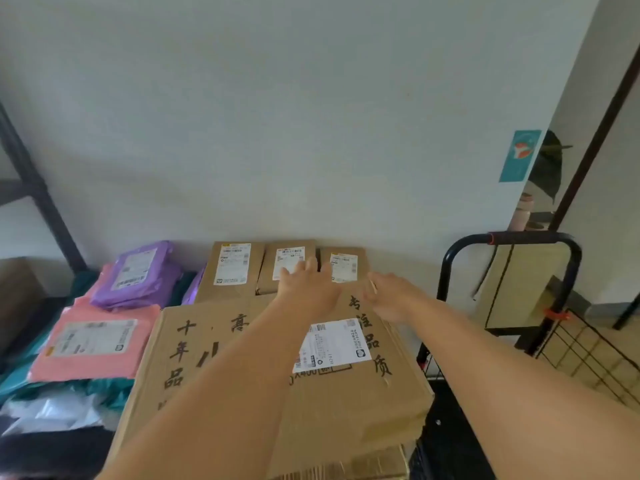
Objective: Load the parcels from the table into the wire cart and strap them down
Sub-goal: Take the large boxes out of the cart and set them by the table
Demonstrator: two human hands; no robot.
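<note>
While both arms reach across the large carton [277, 386] at lower centre, head view shows: left hand [304, 284] spread over the middle small box [289, 252] at frame centre, nothing gripped. Right hand [389, 297] blurred, fingers loosely extended, empty, just below the right small box [343, 266]. Wire cart [585, 344] at right edge. Risk: the back-row boxes sit tight together, so pulling one may topple its neighbours.

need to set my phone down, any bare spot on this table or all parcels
No bare tabletop shows. The pink bag and purple bag crowd the left; small boxes line the wall. Only flat room: the big box's top, between the left forearm and the pink bag.
</note>
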